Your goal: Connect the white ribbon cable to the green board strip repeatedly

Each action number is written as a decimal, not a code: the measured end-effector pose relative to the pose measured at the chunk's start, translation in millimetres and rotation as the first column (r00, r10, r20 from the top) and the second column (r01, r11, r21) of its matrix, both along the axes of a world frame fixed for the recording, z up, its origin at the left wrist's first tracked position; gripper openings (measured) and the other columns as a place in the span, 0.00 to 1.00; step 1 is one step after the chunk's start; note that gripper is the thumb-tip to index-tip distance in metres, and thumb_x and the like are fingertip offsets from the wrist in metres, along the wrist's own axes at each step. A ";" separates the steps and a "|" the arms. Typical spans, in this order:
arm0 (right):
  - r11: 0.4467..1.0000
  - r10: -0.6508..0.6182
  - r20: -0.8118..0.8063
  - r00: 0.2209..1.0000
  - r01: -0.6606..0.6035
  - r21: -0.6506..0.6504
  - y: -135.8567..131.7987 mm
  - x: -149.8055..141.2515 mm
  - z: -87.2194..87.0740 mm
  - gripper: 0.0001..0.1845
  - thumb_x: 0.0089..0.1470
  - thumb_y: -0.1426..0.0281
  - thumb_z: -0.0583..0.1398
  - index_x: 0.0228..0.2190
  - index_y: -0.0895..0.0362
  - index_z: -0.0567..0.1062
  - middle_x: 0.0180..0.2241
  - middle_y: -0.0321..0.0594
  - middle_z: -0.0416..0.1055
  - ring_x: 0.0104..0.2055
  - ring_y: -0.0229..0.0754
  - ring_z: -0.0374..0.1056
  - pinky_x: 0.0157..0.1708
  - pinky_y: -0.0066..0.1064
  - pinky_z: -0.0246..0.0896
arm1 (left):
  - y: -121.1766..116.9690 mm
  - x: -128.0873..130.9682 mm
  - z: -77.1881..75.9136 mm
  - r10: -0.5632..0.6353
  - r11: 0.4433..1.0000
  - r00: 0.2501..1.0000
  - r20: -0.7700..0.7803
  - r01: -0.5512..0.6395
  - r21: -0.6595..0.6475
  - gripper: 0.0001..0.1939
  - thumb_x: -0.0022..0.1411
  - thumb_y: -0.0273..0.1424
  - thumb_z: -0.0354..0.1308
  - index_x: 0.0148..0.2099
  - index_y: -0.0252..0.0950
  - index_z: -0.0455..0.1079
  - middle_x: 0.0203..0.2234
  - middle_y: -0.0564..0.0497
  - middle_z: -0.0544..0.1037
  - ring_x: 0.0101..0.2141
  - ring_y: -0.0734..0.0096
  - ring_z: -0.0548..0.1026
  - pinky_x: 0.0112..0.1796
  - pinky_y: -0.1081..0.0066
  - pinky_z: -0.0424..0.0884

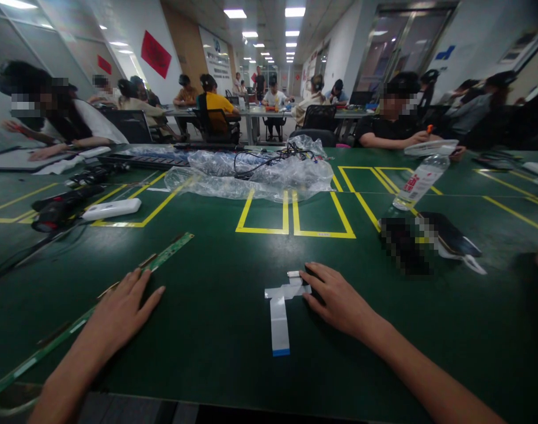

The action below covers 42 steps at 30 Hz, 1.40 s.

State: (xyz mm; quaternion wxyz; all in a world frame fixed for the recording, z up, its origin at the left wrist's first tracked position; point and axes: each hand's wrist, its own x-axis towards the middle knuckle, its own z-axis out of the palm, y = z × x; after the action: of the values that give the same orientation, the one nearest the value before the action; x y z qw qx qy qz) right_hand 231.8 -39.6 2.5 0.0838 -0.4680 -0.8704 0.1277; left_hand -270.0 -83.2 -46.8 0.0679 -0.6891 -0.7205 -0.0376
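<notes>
A long, narrow green circuit board (174, 249) lies slantwise on the left of the green table (215, 330). My left hand (125, 306) rests over its middle with fingers stretched out, hiding part of it. Right of centre, a white flat ribbon cable (279, 324) with a blue end lies folded on the tabletop. Its upper fold and small connector end (294, 274) are beside the fingertips of my right hand (334, 297). That hand lies palm down with its fingers apart, touching the cable's right edge.
Clear plastic wrap (269, 176) with black cables stands across the table's far middle. A tilted bottle (421, 182) and a dark pouch (449, 232) are at right. A white device (112, 209) and black gear (65, 206) sit at left. Yellow tape (324, 234) marks rectangles; other people sit around.
</notes>
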 end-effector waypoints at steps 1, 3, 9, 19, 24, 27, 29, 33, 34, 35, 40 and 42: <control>1.000 0.003 -0.006 1.000 -0.003 0.004 0.0 0.0 -0.4 0.29 0.64 0.61 0.57 0.63 0.56 0.66 0.66 0.52 0.59 0.68 0.57 0.54 0.64 0.56 0.53 | -0.7 17.3 1.5 -0.037 0.999 0.999 0.006 0.037 -0.021 0.42 0.69 0.53 0.36 0.67 0.23 0.60 0.64 0.30 0.64 0.64 0.41 0.62 0.60 0.44 0.62; 1.000 0.006 -0.012 1.000 -0.006 0.009 -0.1 -0.1 -1.3 0.29 0.64 0.62 0.57 0.63 0.55 0.66 0.66 0.51 0.59 0.68 0.57 0.54 0.64 0.56 0.53 | 0.0 55.3 7.6 -0.146 0.987 0.989 0.027 0.147 -0.062 0.40 0.70 0.53 0.38 0.70 0.26 0.57 0.67 0.33 0.58 0.67 0.45 0.57 0.63 0.45 0.57; 1.000 -0.008 0.007 1.000 0.008 0.005 -2.4 -3.5 0.5 0.29 0.63 0.62 0.57 0.64 0.57 0.66 0.67 0.53 0.58 0.69 0.58 0.52 0.64 0.57 0.52 | 21.4 153.9 29.3 -0.416 0.897 0.905 0.094 0.425 -0.123 0.36 0.72 0.51 0.41 0.73 0.34 0.50 0.70 0.40 0.51 0.69 0.51 0.51 0.65 0.46 0.52; 0.997 0.041 -0.014 0.999 -0.040 0.062 0.0 -2.7 -6.1 0.34 0.59 0.59 0.61 0.62 0.59 0.67 0.69 0.54 0.53 0.71 0.58 0.45 0.67 0.55 0.45 | 55.4 241.7 41.8 -0.638 0.703 0.736 0.226 0.676 -0.219 0.42 0.71 0.55 0.36 0.75 0.32 0.41 0.72 0.39 0.42 0.71 0.50 0.41 0.67 0.46 0.45; 0.998 0.060 -0.020 0.998 -0.059 0.034 1.5 -0.7 -6.6 0.34 0.59 0.59 0.60 0.63 0.60 0.66 0.68 0.53 0.56 0.70 0.56 0.49 0.68 0.53 0.45 | 56.4 256.8 41.4 -0.693 0.648 0.679 0.244 0.734 -0.203 0.42 0.71 0.54 0.37 0.74 0.30 0.40 0.72 0.38 0.42 0.71 0.51 0.40 0.67 0.46 0.43; 0.998 0.054 -0.018 0.998 -0.054 0.023 2.0 -1.1 -5.4 0.34 0.60 0.58 0.59 0.63 0.59 0.66 0.67 0.53 0.56 0.69 0.57 0.51 0.67 0.54 0.45 | 56.2 253.8 38.3 -0.709 0.649 0.667 0.229 0.744 -0.158 0.39 0.73 0.51 0.39 0.74 0.30 0.42 0.71 0.38 0.45 0.71 0.53 0.43 0.67 0.49 0.43; 0.998 0.056 -0.014 0.998 -0.055 0.019 2.1 -1.5 -4.1 0.34 0.60 0.58 0.59 0.63 0.60 0.65 0.67 0.53 0.56 0.69 0.57 0.51 0.67 0.54 0.46 | 55.4 251.2 37.5 -0.702 0.665 0.678 0.217 0.733 -0.140 0.37 0.73 0.50 0.39 0.73 0.29 0.47 0.71 0.38 0.49 0.70 0.53 0.46 0.67 0.50 0.45; 0.998 0.060 -0.014 0.998 -0.059 0.025 1.6 -2.1 -2.3 0.34 0.60 0.59 0.59 0.63 0.60 0.66 0.67 0.54 0.57 0.69 0.57 0.51 0.67 0.55 0.47 | 52.9 248.0 38.4 -0.705 0.679 0.682 0.195 0.728 -0.093 0.35 0.74 0.48 0.40 0.71 0.29 0.52 0.69 0.38 0.55 0.69 0.54 0.52 0.67 0.51 0.49; 0.998 0.058 -0.016 0.998 -0.058 0.029 1.4 -2.1 -2.3 0.34 0.60 0.59 0.59 0.63 0.60 0.66 0.67 0.54 0.57 0.69 0.57 0.52 0.67 0.55 0.47 | 52.4 247.3 38.6 -0.710 0.676 0.677 0.193 0.732 -0.084 0.34 0.74 0.48 0.41 0.71 0.30 0.52 0.69 0.38 0.56 0.69 0.54 0.53 0.66 0.51 0.50; 0.998 0.057 -0.018 0.998 -0.057 0.034 1.1 -2.1 -2.6 0.34 0.60 0.59 0.59 0.63 0.60 0.66 0.67 0.55 0.58 0.69 0.57 0.52 0.66 0.55 0.47 | 51.9 246.7 38.8 -0.713 0.673 0.674 0.192 0.735 -0.080 0.34 0.74 0.48 0.41 0.71 0.31 0.52 0.69 0.38 0.56 0.69 0.54 0.54 0.66 0.51 0.51; 0.996 0.058 -0.046 0.997 -0.055 0.063 0.7 -1.8 -5.9 0.33 0.60 0.60 0.59 0.63 0.58 0.66 0.66 0.53 0.59 0.68 0.58 0.53 0.66 0.56 0.49 | 50.7 245.0 39.6 -0.723 0.663 0.665 0.189 0.744 -0.083 0.32 0.73 0.48 0.43 0.72 0.38 0.52 0.69 0.38 0.55 0.68 0.50 0.53 0.65 0.48 0.53; 0.996 0.061 -0.050 0.997 -0.058 0.063 1.0 -1.9 -6.6 0.33 0.60 0.60 0.59 0.63 0.58 0.66 0.66 0.53 0.58 0.68 0.58 0.53 0.66 0.56 0.49 | 50.3 245.1 39.9 -0.726 0.661 0.663 0.183 0.746 -0.082 0.32 0.73 0.48 0.44 0.72 0.39 0.52 0.69 0.38 0.55 0.69 0.50 0.53 0.64 0.48 0.53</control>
State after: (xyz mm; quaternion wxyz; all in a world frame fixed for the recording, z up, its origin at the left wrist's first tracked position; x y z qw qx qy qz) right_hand 229.9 -38.6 -4.1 0.1171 -0.4356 -0.8850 0.1153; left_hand -24.9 -32.9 -6.9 -0.0534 -0.9206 -0.3831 -0.0539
